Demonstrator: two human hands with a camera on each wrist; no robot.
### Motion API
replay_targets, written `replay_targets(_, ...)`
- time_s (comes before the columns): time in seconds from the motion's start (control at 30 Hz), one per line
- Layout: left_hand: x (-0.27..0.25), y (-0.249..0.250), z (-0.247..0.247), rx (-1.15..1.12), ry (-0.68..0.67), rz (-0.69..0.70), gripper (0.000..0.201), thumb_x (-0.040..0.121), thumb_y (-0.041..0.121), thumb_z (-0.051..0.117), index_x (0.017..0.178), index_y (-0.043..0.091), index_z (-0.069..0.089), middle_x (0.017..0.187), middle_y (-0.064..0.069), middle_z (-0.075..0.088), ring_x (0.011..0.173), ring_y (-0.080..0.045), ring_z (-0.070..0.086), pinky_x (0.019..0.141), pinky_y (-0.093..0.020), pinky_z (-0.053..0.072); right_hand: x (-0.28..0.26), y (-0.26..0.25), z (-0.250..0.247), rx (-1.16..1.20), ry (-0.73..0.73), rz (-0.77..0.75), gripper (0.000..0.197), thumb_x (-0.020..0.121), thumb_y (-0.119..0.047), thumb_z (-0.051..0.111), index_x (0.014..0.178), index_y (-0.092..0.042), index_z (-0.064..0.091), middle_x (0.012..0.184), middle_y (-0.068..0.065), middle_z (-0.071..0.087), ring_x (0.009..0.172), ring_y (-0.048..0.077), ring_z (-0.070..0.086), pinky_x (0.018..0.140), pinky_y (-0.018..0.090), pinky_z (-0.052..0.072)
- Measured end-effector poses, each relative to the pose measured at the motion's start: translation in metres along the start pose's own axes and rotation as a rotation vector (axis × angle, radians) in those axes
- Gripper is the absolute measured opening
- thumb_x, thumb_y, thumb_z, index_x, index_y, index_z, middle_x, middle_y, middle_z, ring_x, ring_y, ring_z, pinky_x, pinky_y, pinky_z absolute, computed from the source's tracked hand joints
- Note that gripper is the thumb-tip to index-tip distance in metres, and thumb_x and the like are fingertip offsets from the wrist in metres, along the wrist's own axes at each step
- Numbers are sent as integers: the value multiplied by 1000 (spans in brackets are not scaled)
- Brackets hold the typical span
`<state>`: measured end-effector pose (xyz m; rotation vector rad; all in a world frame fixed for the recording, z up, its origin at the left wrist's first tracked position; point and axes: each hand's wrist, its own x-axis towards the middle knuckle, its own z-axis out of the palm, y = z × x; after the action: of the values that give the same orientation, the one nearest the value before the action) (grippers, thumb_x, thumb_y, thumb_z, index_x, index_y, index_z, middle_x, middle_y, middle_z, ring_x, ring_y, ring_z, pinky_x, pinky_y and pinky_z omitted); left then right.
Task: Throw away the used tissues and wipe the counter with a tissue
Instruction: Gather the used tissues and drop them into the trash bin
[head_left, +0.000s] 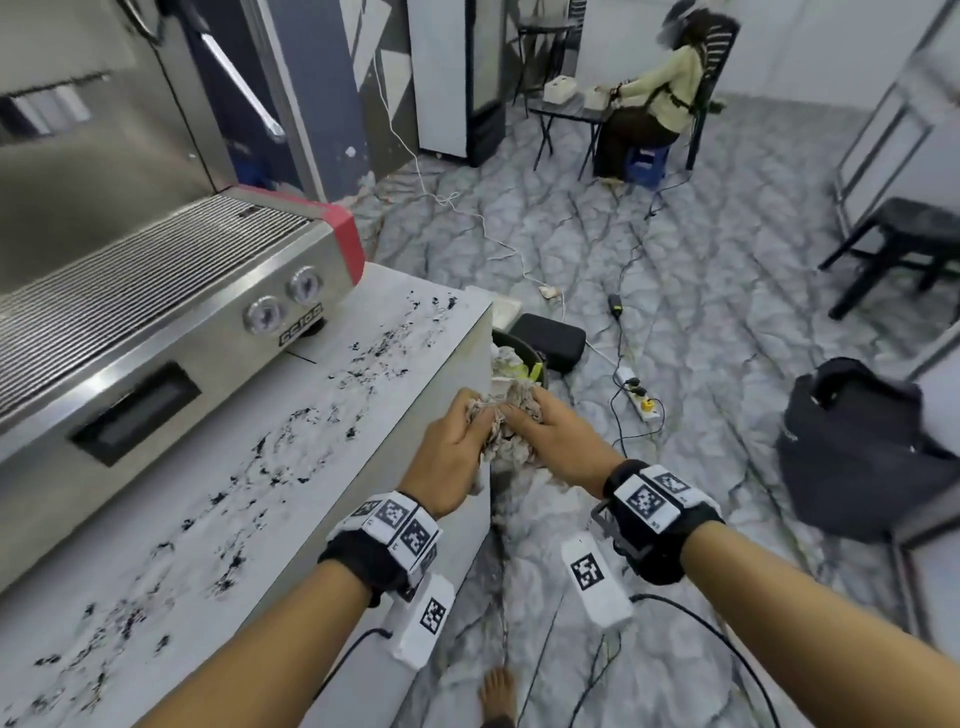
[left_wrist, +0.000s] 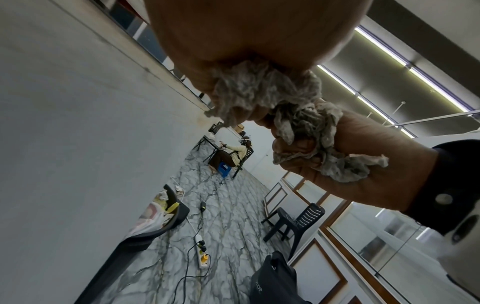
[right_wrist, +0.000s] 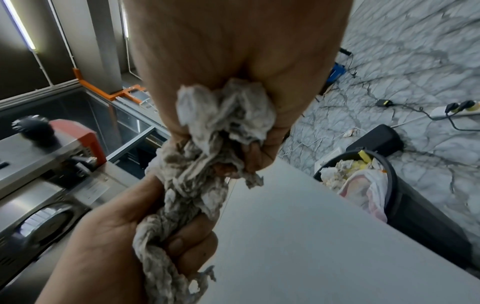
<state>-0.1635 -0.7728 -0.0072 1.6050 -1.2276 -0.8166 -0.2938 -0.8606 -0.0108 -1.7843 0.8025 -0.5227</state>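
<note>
On your left stands a steel espresso machine (head_left: 171, 332) with a red corner and two round gauges (head_left: 284, 300). On the marble-patterned floor (head_left: 701, 291) you see a white power strip (head_left: 638, 393) with plugs and cables, and a black case (head_left: 548, 340) near it. A dark bag (head_left: 857, 447) slumps at your right, a black plastic chair (head_left: 904, 244) beyond it. Far across the room a person (head_left: 654, 98) sits at a small table.

Crumpled grey paper tissues (head_left: 506, 415), brushed-metal coffee machine (head_left: 156, 312), speckled matt counter (head_left: 260, 467)
</note>
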Motion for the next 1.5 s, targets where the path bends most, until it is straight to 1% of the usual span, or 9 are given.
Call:
replay_targets(0.2,95,14,25,13,-54,45,21,98,34,40,105,16,49,66,-8,60,40,-7,51,43,-23,39,58,13,-62,40,120,20,26,95,-35,54,114,-18,58,110,-2,68,103,13,64,95,36,50)
replay_targets(0.33,142,21,44,30,-57,97,22,98,32,41,95,12,49,80,-8,64,69,-12,57,71,-35,45,86,22,-95,22,182,40,28,94,-39,54,111,-17,59,104,-2,69,98,13,65,93,38,50)
replay_targets(0.63,216,20,82,-8,-31,72,26,98,36,39,97,13,53,85,-17,66,77,-27,61,75,-44,47,145,57,-149,-68,211,58,34,92,-47,51,113,-21,58,109,0,68,102,16,64,95,43,49)
replay_targets(0.8,262,2,98,-17,70,-21,29,97,36,38,92,11,53,87,-13,65,83,-26,60,79,-44,46,193,77,-175,-192,79,68,30,96,-41,49,114,-19,58,106,-4,66,92,5,60,77,6,42)
replay_targets(0.97,311,-15,110,-14,220,-134,31,97,34,41,85,8,54,72,-15,60,68,-24,55,72,-43,44,261,105,-196,-249,-84,36,29,95,-47,48,111,-23,56,109,-5,65,102,13,60,93,35,47)
replay_targets(1.1,345,-19,119,-9,322,-233,28,97,31,42,75,16,51,59,3,50,52,-4,45,59,-24,37,309,116,-217,-332,-270,14,30,97,-44,45,108,-18,55,103,0,64,95,15,58,81,26,41)
replay_targets(1.23,374,-29,125,-1,423,-286,36,96,37,40,83,7,53,69,-13,58,59,-14,50,66,-36,42,357,126,-227,-366,-438,-31,24,96,-45,44,101,-23,52,98,-6,61,91,13,56,83,29,43)
replay_targets(1.33,388,-38,124,-50,504,-342,42,92,42,38,88,4,54,78,-26,62,61,-21,55,65,-28,46,384,133,-221,-385,-528,-60,37,96,-46,44,112,-15,56,110,1,65,101,17,59,91,33,45)
replay_targets(1.5,407,-71,113,-51,628,-465,30,97,32,42,88,9,57,80,-11,65,70,-15,54,65,-19,40,431,145,-194,-426,-640,-79,55,92,-58,41,110,-9,56,104,12,67,95,25,62,89,39,47)
